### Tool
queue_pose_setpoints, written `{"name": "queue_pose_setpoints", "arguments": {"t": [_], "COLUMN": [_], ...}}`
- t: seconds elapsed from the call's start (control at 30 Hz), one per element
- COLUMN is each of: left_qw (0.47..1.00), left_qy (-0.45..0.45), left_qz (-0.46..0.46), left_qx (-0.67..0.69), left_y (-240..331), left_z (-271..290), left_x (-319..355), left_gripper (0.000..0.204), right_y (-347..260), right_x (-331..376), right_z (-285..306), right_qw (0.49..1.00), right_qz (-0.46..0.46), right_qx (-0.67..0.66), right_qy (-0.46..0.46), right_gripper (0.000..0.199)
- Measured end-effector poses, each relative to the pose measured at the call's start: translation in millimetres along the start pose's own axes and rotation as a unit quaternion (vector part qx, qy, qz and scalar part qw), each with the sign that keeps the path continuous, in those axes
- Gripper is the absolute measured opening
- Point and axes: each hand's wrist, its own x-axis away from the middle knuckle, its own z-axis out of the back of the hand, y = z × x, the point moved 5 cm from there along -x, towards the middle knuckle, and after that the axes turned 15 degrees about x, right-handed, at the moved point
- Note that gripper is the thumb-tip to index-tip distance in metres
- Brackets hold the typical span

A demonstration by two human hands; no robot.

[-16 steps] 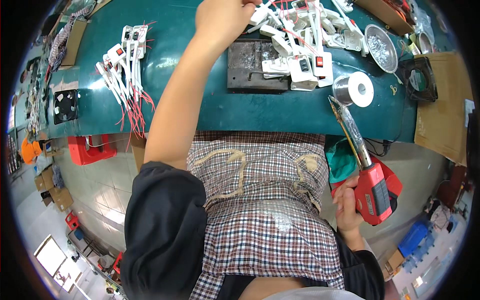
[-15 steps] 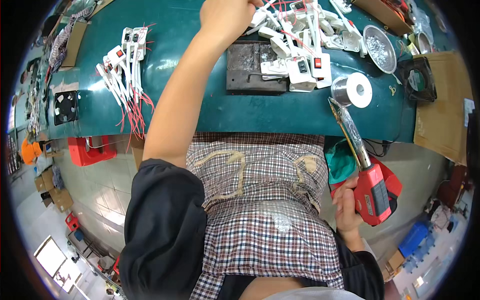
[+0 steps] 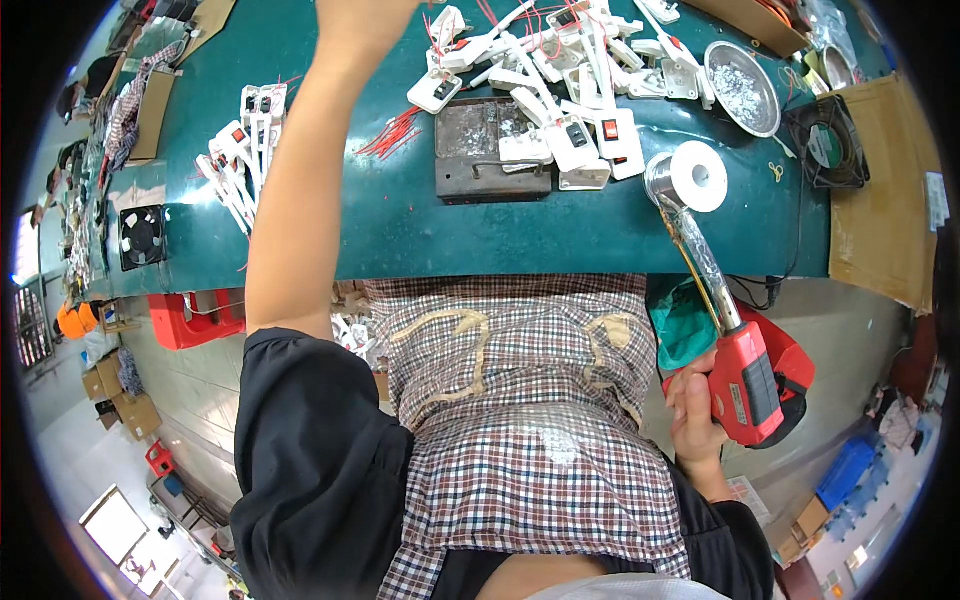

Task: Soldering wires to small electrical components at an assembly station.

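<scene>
Clock hours are read from the middle of the picture. The left grip has swung from just past 11 o'clock back toward 11 and further out; it is blurred and its fingers are cut off by the upper edge, so I cannot tell whether it holds anything. Its forearm now covers part of the white switch bundle at 10 o'clock, and it no longer hides the red wires and white housings just left of the dark metal block at 12. Whether those pieces were just laid there or merely uncovered is unclear.

The right grip, at 4 o'clock, stays wrapped around the red soldering gun. The gun's tip points up to 2 o'clock, at the wire spool on the tabletop; contact is hard to judge. The switch pile spreads toward 1 o'clock, partly over the block. With the two grips well apart, I judge this as handling parts, not heating a joint.
</scene>
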Motion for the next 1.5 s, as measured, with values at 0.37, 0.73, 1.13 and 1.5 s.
{"name": "queue_pose_setpoints", "arguments": {"t": [0.37,0.73,1.13,1.5], "left_qw": [0.935,0.942,0.997,0.973], "left_qy": [0.033,-0.026,-0.036,-0.180], "left_qz": [0.261,0.297,0.024,-0.127], "left_qx": [0.236,0.153,-0.067,-0.071], "left_y": [14.4,40.8,53.0,48.2], "left_z": [3.6,-49.0,-43.5,-52.0], "left_x": [42.9,165.0,212.5,227.9], "left_gripper": [0.017,0.037,0.021,0.015], "right_y": [-23.1,-45.7,-27.4,-25.7], "right_x": [-34.8,-64.6,-54.1,-48.1], "right_z": [-17.8,-73.8,-83.7,-85.2], "right_qw": [0.998,0.992,0.992,0.991], "right_qz": [0.043,0.116,0.099,0.091], "right_qx": [-0.052,-0.043,0.046,0.070], "right_qy": [0.018,-0.026,-0.061,-0.075], "right_gripper": [0.020,0.054,0.051,0.049]}}
